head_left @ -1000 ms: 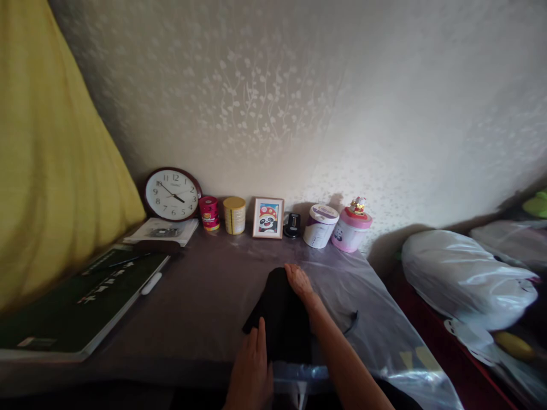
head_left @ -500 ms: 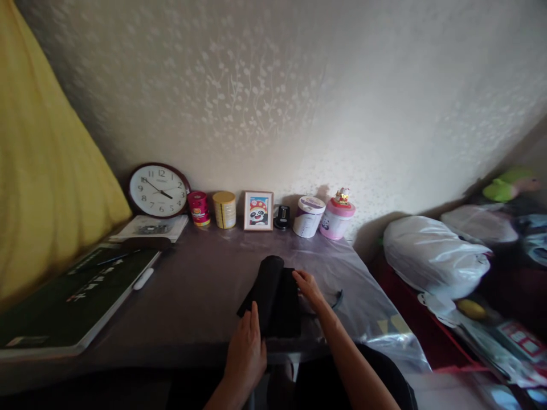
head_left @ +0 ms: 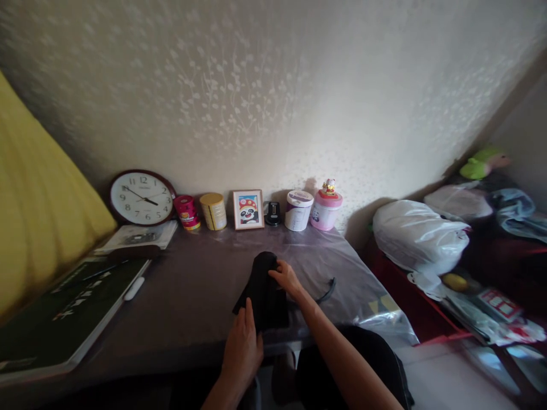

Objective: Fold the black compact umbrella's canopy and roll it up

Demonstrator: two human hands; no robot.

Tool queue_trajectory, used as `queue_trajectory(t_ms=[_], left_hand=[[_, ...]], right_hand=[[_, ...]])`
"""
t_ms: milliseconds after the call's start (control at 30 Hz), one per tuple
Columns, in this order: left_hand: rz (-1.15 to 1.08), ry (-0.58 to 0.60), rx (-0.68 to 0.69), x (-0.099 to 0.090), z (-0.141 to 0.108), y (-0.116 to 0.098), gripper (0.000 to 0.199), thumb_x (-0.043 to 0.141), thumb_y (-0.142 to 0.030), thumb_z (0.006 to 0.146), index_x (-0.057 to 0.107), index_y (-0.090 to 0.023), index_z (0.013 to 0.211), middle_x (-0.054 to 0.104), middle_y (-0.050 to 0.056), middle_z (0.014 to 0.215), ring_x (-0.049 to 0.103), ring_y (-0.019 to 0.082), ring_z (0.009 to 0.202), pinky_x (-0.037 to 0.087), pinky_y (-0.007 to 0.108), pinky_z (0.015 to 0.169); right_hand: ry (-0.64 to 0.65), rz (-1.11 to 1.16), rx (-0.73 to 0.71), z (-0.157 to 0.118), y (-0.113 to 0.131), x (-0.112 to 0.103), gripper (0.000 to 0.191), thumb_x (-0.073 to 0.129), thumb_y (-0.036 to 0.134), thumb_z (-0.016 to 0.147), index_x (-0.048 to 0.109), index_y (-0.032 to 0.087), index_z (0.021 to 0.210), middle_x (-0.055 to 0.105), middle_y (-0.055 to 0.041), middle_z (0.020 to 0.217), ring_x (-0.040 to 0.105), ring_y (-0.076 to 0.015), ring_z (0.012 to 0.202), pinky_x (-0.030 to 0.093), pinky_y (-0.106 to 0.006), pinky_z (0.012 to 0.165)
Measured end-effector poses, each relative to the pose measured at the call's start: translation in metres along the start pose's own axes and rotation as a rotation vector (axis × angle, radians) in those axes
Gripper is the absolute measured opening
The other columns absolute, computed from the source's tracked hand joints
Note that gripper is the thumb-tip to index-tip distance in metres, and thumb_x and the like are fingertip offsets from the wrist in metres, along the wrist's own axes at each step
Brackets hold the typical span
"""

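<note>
A piece of black cloth [head_left: 265,293] lies folded over, partly rolled, near the table's front edge. My right hand [head_left: 285,278] is closed on its upper right edge, thumb and fingers pinching the fabric. At the lower left of the cloth rests my left hand [head_left: 243,336], fingers stretched out flat and touching it. Whether anything is wrapped inside the cloth cannot be seen. Just right of my right forearm lies a dark curved strip [head_left: 328,290], partly hidden by the arm.
A wall clock [head_left: 143,197], a pink-red tin [head_left: 187,212], a yellow tin [head_left: 213,211], a framed panda picture [head_left: 248,210] and two tubs [head_left: 298,210] line the wall. A large green book [head_left: 72,313] lies left. White plastic bags [head_left: 421,236] sit beyond the table's right edge.
My right hand has carried the cloth's right-hand flap leftward over the roll. My left hand stays at its lower left. The view has shifted slightly.
</note>
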State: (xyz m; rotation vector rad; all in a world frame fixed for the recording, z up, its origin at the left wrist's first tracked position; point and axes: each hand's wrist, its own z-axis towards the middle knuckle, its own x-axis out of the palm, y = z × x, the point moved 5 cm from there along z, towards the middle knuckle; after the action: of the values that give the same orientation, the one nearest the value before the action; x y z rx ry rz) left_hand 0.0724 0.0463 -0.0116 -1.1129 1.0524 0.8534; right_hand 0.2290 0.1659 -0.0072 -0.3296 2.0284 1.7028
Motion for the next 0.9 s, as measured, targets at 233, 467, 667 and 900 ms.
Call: queue_trajectory(t_ms=[233,467,667,900], left_hand=[[-0.014,-0.012,0.000,0.002,0.001,0.001,0.062,0.037,-0.006,0.078,0.015,0.000,0.137,0.046,0.022,0.129,0.046,0.024,0.118,0.040,0.035,0.096],[-0.015,-0.081,0.033,0.008,0.001,-0.002,0.060,0.035,0.000,0.073,0.030,-0.003,0.132,0.040,0.019,0.136,0.039,0.024,0.125,0.038,0.037,0.100],[0.093,-0.053,0.002,0.009,0.003,-0.008,0.064,0.036,0.008,0.066,0.037,-0.001,0.130,0.040,0.021,0.136,0.043,0.025,0.122,0.039,0.034,0.098],[0.151,-0.195,-0.074,0.031,0.013,-0.017,0.056,0.038,0.005,0.072,0.044,-0.006,0.127,0.048,0.022,0.128,0.053,0.027,0.112,0.047,0.037,0.089]], right_hand=[[-0.017,0.038,-0.007,-0.004,0.005,0.007,0.041,0.054,0.028,0.077,0.051,0.016,0.116,0.063,-0.0060,0.095,0.062,-0.0145,0.073,0.050,-0.020,0.051],[0.029,0.068,0.007,-0.002,0.004,0.013,0.034,0.036,0.023,0.086,0.050,0.015,0.115,0.061,0.0003,0.068,0.060,-0.0103,0.051,0.050,-0.022,0.052],[-0.280,-0.330,-0.206,-0.013,0.018,0.007,0.027,0.046,0.032,0.083,0.058,0.016,0.101,0.062,-0.0114,0.099,0.060,-0.0240,0.095,0.045,-0.034,0.084],[-0.320,-0.385,-0.110,-0.017,0.025,0.040,0.059,0.045,0.040,0.080,0.037,0.005,0.127,0.048,-0.0259,0.120,0.053,-0.0345,0.108,0.042,-0.042,0.085]])
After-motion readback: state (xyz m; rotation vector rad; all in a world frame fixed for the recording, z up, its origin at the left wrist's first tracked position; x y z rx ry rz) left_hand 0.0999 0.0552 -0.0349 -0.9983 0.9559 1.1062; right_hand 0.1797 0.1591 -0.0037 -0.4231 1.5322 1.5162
